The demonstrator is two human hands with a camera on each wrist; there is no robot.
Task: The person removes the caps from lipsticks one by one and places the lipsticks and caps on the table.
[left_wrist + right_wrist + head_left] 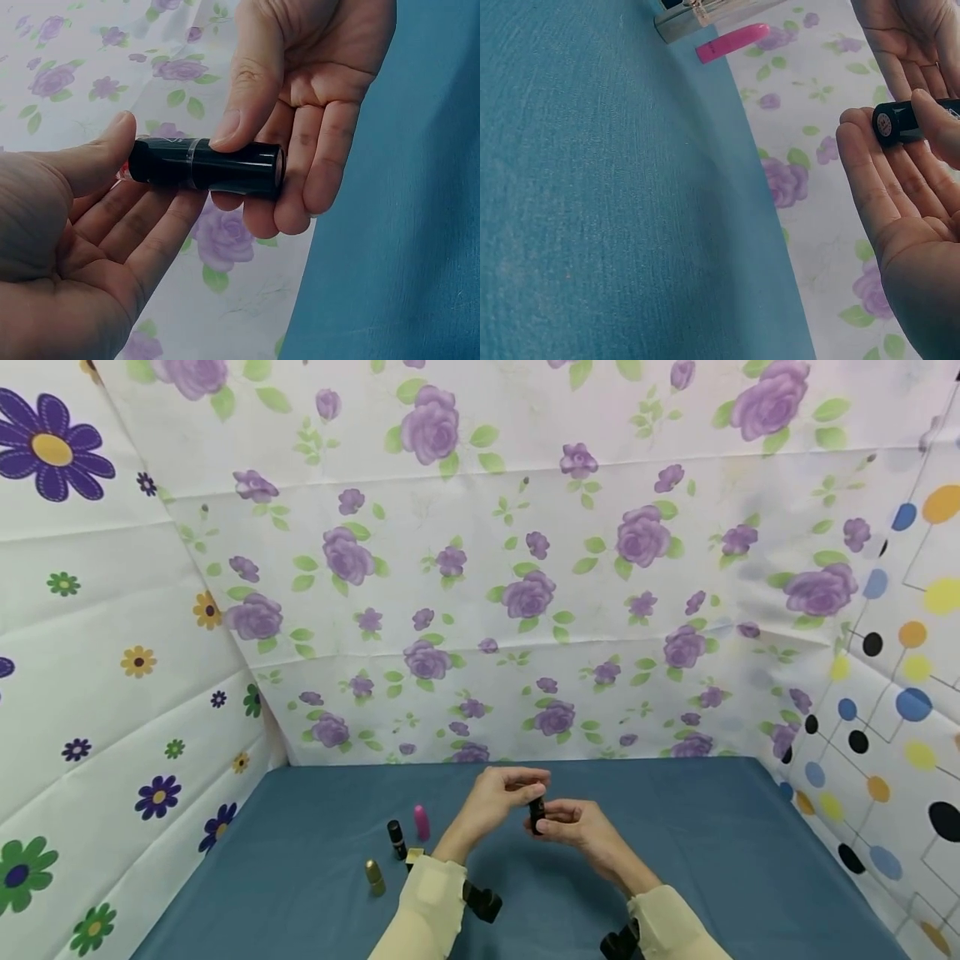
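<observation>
From the head view I find the blue surface point(675, 860) walled on three sides by patterned sheeting: the purple-rose back wall point(525, 610) meets its far edge just beyond the hands, and the side walls close in left and right. Open blue cloth lies to the right of the hands and in front of them; the left side is partly taken up by a pink lipstick point(422, 822) standing upright, a black tube point(396, 839) and a gold tube point(374, 877), grouped near each other and apart from the hands. I note the black lipstick tube point(206, 166) held above the surface, between both hands, near the middle of the far half. My right hand point(300, 112) holds it with the thumb pressing on top of the barrel and the fingers curled under it. My left hand point(82, 232) lies half open, palm up, its thumb tip resting against the tube's other end and its fingers lying below the barrel. In the left wrist view the tube's long axis runs about level, from left hand to right hand, with a pale band partway along the barrel. In the right wrist view one round end cap point(886, 124) faces the camera, just above the right fingers.
</observation>
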